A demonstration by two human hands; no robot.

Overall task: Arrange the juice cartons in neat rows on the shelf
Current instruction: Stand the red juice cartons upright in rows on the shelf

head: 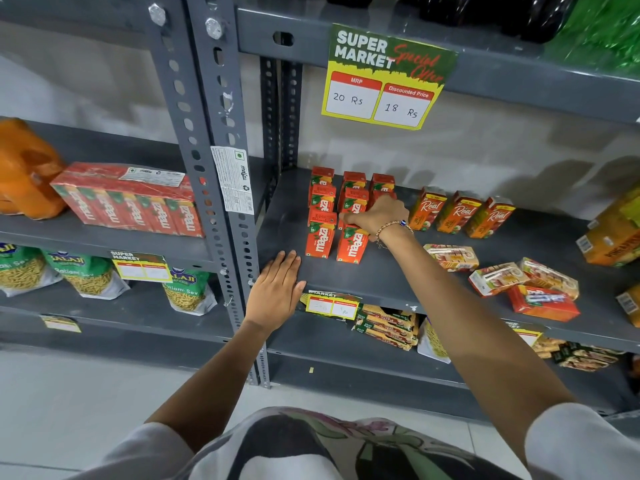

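Your right hand (375, 216) grips a Maaza carton (353, 244) at frame centre among upright red rows, your left hand (277, 289) lies flat and empty on the shelf (346, 282) edge, while the toppled cartons (519, 285) at right remain unsorted.

The right hand (375, 216) covers the top of the front Maaza carton (353, 245) and most of the carton behind it (384, 195), so what its fingers grip cannot be told; the orange jug (24, 171) is cut by the left edge; the pineapple carton (613, 237) and a yellow pack (632, 304) run off the right edge; dark bottles (485, 8) and a green one (602, 29) are cropped at the top; writing on the small price tag (331, 305) is too faint to read; packets (388, 325) under the shelf (284, 216) are partly hidden by its front lip.
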